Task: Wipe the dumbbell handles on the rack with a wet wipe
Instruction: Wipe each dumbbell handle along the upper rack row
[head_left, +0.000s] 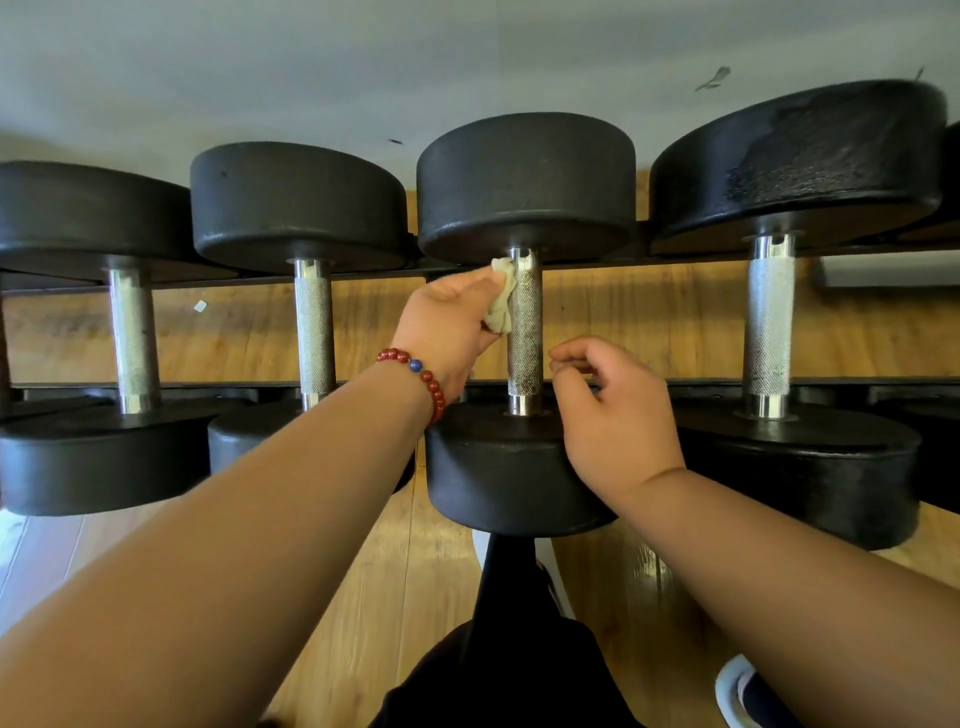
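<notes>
Along the rack (701, 383), four handles (769, 322) show; left hand (447, 317) holds one wipe (503, 304).

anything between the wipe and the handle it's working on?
Nothing visible. The left hand holds the wet wipe directly against the left side of the handle, near its top. The right hand hovers to the handle's right, lower down, holding nothing and not between them.
</notes>
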